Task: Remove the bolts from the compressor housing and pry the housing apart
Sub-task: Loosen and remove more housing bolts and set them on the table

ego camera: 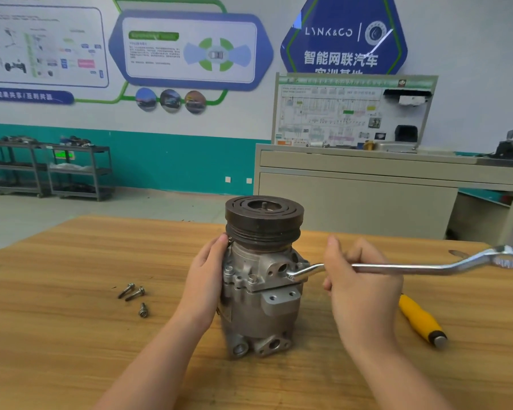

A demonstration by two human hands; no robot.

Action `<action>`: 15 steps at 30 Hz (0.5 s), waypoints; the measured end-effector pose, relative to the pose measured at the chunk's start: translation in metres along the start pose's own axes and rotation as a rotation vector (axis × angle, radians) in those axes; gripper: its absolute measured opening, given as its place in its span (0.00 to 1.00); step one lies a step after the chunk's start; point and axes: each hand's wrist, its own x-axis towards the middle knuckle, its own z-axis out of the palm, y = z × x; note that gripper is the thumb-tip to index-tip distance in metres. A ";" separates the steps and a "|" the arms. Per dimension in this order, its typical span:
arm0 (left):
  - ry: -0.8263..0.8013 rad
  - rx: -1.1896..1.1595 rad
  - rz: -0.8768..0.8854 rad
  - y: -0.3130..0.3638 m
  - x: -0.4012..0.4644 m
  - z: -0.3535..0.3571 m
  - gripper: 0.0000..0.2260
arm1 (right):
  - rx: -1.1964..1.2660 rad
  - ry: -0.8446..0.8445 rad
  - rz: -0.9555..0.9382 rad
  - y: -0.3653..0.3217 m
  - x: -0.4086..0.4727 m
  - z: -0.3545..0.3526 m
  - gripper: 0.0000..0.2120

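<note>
While three bolts (134,294) lie loose on the desk (71,335), upright compressor housing (261,294), steadied by flat left hand (205,279); right hand (359,279) grasping ring spanner (412,266); bolt removal apparently unfinished; next: turn spanner.

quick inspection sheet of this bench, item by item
surface: wooden table, grain visible.
job's things: compressor stands upright, pulley on top; wrench set against its right side; three loose bolts lie to its left.
clutter: yellow-handled tool lies at right.
hands: left hand braces the compressor's side; right hand grips the wrench shaft.
cables: nothing seen.
surroundings: wall posters, training panel on a cabinet, shelving racks.
</note>
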 end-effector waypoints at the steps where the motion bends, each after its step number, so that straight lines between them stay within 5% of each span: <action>1: 0.006 -0.005 -0.010 0.000 0.000 0.000 0.18 | -0.046 -0.024 -0.105 -0.002 -0.003 0.001 0.20; 5: 0.007 0.001 -0.005 -0.001 0.001 0.000 0.16 | -0.170 0.000 -0.395 -0.009 -0.009 0.002 0.19; 11: -0.001 0.007 0.000 0.000 0.002 -0.001 0.15 | -0.161 0.153 -0.296 -0.004 0.001 -0.007 0.19; 15: 0.008 0.000 -0.005 0.001 0.002 -0.001 0.15 | -0.210 0.100 -0.285 0.000 0.005 -0.007 0.20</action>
